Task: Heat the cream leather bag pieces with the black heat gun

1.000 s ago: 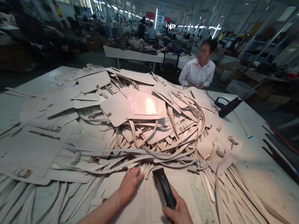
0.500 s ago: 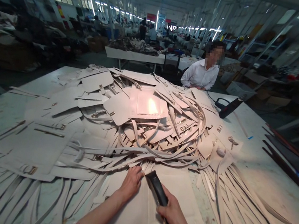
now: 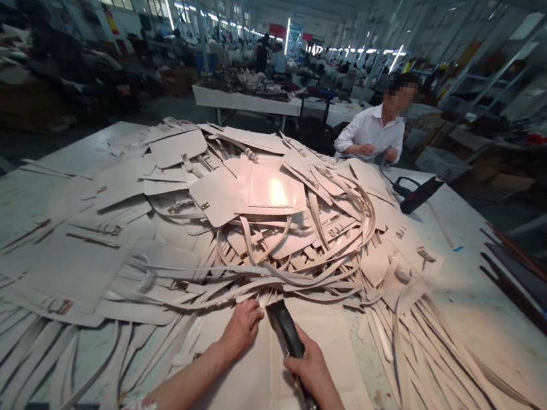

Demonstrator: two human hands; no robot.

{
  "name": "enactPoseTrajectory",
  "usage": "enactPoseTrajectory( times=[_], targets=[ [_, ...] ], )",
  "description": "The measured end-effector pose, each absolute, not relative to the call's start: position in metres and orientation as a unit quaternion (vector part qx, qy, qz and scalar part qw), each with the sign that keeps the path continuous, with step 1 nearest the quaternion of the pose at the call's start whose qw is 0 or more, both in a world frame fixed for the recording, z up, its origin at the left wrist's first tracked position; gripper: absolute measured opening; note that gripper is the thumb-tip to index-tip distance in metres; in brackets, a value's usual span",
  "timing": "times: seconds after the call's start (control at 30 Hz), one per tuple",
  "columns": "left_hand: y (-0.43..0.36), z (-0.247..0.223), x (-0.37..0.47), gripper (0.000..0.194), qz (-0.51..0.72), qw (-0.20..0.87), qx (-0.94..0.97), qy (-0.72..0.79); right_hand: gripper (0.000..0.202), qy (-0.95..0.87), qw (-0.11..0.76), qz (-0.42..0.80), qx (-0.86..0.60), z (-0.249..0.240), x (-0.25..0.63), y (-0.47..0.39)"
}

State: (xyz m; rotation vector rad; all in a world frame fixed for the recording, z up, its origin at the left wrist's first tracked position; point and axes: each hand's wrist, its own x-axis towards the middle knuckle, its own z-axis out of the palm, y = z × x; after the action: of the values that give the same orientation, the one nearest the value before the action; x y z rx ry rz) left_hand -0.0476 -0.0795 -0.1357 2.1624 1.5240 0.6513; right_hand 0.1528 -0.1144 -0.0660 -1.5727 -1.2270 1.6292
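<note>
Fingers of the right hand (image 3: 309, 371) wrap shut round a black tool (image 3: 287, 331), its long axis slanting up-left from the palm. Beside the tool's tip, the left hand (image 3: 240, 328) lies flat, fingers loosely spread, holding nothing, pressing a pale panel (image 3: 261, 378) on the desk (image 3: 489, 327).

Smooth, faintly glossy pale leather panels (image 3: 270, 191), metal buckles (image 3: 61, 306), matt black plastic tool (image 3: 287, 331)

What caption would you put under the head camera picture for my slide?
Left hand presses a pale panel while right hand holds a black tool beside a heap of straps.
</note>
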Motion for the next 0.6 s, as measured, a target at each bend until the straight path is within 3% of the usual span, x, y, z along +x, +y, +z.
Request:
enactPoseTrajectory(
  times=[0.17, 0.43, 0.6],
  targets=[
    [-0.080, -0.133, -0.046, 0.029, 0.223, 0.208, 0.777, 0.551, 0.072, -0.444, 0.312, 0.572, -0.616, -0.061, 0.161, -0.110],
    [-0.081, -0.131, -0.045, 0.020, 0.229, 0.201, 0.776, 0.553, 0.072, -0.436, 0.239, 0.637, -0.589, -0.062, 0.181, -0.138],
    [-0.076, -0.126, -0.039, 0.014, 0.169, 0.185, 0.773, 0.583, 0.070, -0.451, 0.284, 0.570, -0.625, -0.071, 0.163, -0.112]
  ],
)
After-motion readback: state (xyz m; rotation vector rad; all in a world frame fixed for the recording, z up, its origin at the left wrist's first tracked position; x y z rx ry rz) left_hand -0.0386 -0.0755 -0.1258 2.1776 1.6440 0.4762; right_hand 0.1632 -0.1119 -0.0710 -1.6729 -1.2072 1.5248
